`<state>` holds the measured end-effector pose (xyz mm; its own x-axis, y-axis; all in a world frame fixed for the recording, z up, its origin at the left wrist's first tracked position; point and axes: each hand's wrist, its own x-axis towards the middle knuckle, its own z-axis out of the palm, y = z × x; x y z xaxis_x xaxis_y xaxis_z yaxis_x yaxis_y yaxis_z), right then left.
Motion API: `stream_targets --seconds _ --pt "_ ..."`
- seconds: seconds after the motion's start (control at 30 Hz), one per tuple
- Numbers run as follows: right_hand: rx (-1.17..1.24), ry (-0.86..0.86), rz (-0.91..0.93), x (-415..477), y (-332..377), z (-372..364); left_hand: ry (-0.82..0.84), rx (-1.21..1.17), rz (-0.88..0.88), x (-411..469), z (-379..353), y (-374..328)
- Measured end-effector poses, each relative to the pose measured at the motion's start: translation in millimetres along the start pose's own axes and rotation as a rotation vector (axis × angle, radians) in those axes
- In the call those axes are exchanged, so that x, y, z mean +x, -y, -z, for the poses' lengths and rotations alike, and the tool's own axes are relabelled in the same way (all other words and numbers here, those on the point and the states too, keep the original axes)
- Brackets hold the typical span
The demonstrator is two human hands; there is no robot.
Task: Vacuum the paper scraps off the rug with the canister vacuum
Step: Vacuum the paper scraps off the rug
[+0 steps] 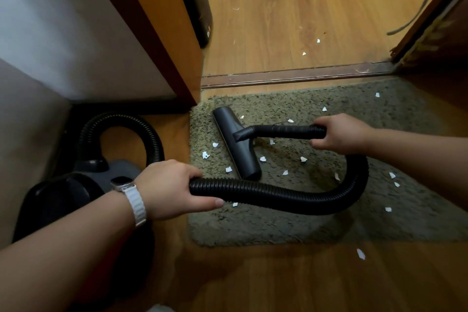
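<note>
Olive-green shaggy rug (316, 223) carries many white torn paper scraps (263, 159) on both sides of the black flat floor nozzle (236, 142), so I judge the vacuuming barely begun; more scraps lie on the wooden floor (278, 20) beyond the threshold. The nozzle rests on the rug's left half. The right hand (340, 134) has its fingers clamped around the rigid black hose handle (286, 131) just behind the nozzle. The left hand (172, 189), with a white watch (131, 196) on its wrist, has its fingers wrapped around the black ribbed flexible hose (278, 197) nearer the dark grey canister vacuum (83, 190), which sits on the floor left of the rug.
</note>
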<state>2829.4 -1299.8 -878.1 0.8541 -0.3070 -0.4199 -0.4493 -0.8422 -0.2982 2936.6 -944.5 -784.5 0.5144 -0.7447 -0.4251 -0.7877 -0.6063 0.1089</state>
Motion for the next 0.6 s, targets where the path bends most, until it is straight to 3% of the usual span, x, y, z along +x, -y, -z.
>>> stream_targets --seconds 0.6 --pt "-0.111 0.010 0.117 15 47 -5 0.038 0.034 -0.069 -14 0 5"
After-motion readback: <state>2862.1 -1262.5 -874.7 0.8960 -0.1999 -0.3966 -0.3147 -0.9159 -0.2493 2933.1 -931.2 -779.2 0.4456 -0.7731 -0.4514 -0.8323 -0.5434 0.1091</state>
